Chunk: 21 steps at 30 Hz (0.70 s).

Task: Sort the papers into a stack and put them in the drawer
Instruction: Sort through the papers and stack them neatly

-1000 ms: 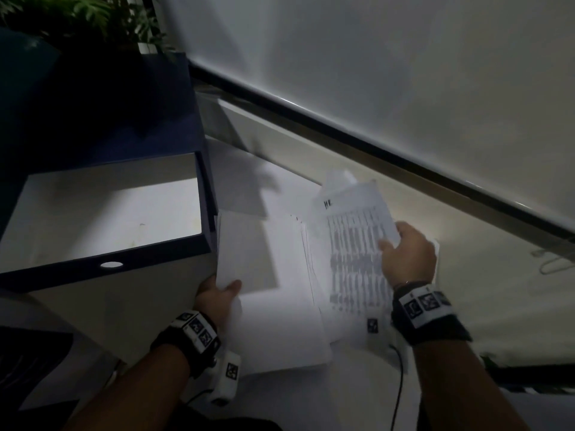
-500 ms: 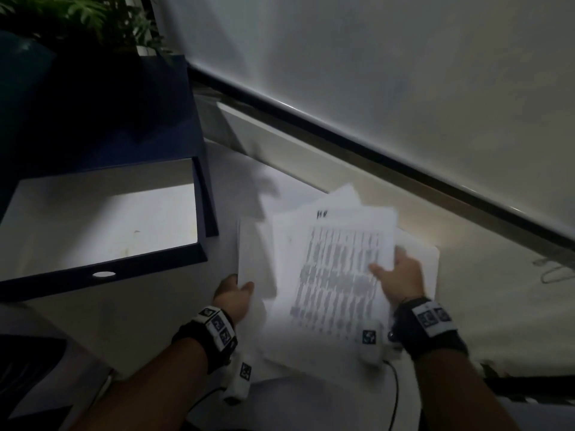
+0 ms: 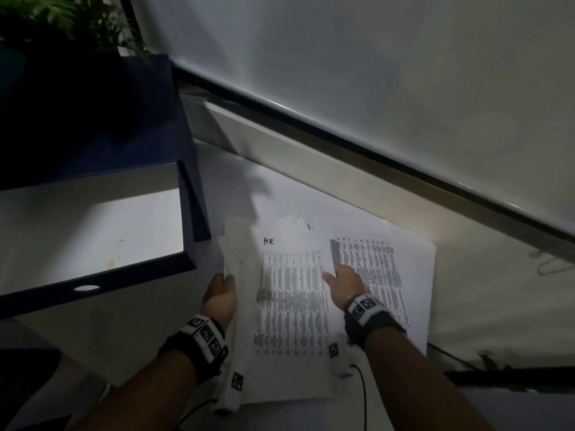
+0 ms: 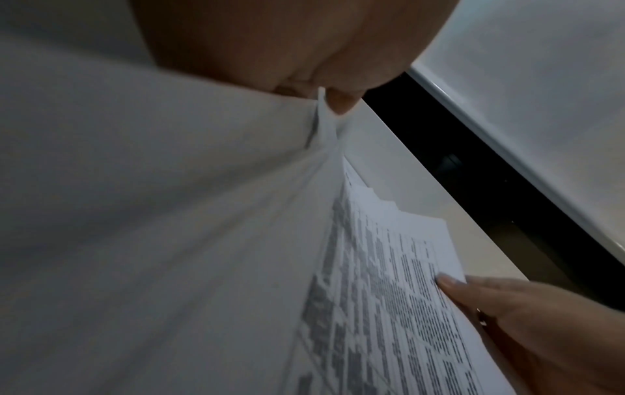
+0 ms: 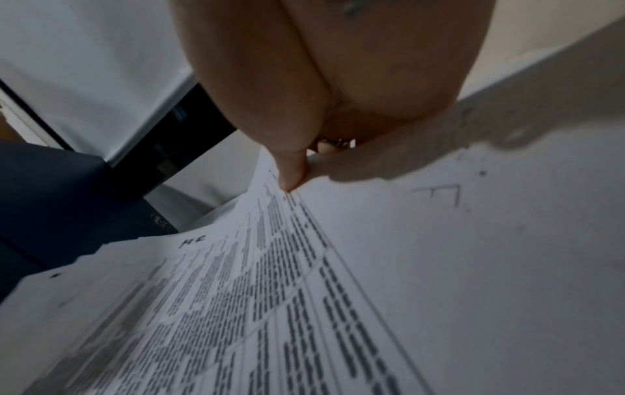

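Note:
The HR sheet (image 3: 292, 293), a printed page marked "HR", lies on top of the loose white papers (image 3: 239, 259). My left hand (image 3: 219, 293) pinches the left edges of those papers, thumb on top (image 4: 338, 103). My right hand (image 3: 342, 283) pinches the HR sheet (image 5: 219, 307) at its right edge, thumb (image 5: 290, 171) on top. A second printed sheet (image 3: 376, 275) lies flat to the right, partly under my right hand. The open drawer (image 3: 93, 284), dark blue with a white inside, stands at the left with nothing visible in it.
A dark blue cabinet (image 3: 93, 126) rises behind the drawer, with a plant (image 3: 56, 20) on top. A white panel with a dark strip (image 3: 342, 132) runs diagonally behind the papers. A black cable (image 3: 362, 387) trails near my right wrist.
My right hand has carried the HR sheet leftward and down onto the papers in my left hand, uncovering the second printed sheet at the right. My left hand has shifted right, still gripping.

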### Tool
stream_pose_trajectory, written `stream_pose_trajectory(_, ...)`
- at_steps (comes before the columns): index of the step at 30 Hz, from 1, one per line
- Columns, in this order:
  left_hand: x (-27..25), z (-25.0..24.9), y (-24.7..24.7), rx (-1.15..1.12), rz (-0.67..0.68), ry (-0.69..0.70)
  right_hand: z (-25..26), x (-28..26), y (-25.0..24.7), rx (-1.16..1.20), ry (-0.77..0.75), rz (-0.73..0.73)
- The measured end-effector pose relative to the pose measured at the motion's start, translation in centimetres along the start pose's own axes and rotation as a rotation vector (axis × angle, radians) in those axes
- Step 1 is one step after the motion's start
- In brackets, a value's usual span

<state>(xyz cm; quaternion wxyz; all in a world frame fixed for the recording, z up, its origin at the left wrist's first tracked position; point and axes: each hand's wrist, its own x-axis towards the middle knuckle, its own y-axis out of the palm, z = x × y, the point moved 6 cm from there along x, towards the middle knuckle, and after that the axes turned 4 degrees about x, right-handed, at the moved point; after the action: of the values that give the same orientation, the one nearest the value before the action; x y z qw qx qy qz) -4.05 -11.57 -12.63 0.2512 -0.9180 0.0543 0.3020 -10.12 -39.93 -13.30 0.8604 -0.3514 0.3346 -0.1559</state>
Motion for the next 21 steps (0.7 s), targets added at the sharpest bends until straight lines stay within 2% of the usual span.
stream_pose_trajectory(4,-0.4,-0.1,0.9,0.068,0.008,-0.016,2.1,0.3,1.7,-0.033,-0.030,0.038)
stream_pose_trajectory(6,-0.2,0.3,0.9,0.109,0.010,0.003,1.4,0.5,0.8,-0.071,-0.023,-0.071)
stream_pose_trajectory(8,-0.1,0.4,0.4,0.096,0.004,0.018,-1.6,0.6,-2.2,-0.162,0.131,-0.273)
stream_pose_trajectory(9,0.0,0.3,0.0,0.077,-0.006,0.033,-3.9,0.6,-3.5,-0.183,0.280,-0.313)
stream_pose_trajectory(11,-0.1,-0.1,-0.8,0.048,-0.031,0.069,-7.4,0.7,-5.3,-0.199,0.470,-0.261)
stream_pose_trajectory(12,-0.2,-0.4,-1.2,0.037,-0.044,0.088,-8.3,0.9,-5.8,-0.213,0.498,-0.237)
stream_pose_trajectory(16,-0.3,-0.6,-2.2,0.020,-0.063,0.112,-8.9,2.2,-6.1,-0.288,0.510,-0.200)
stream_pose_trajectory(21,-0.5,-0.4,-2.6,0.024,-0.055,0.128,-9.7,2.6,-7.0,-0.265,0.554,-0.189)
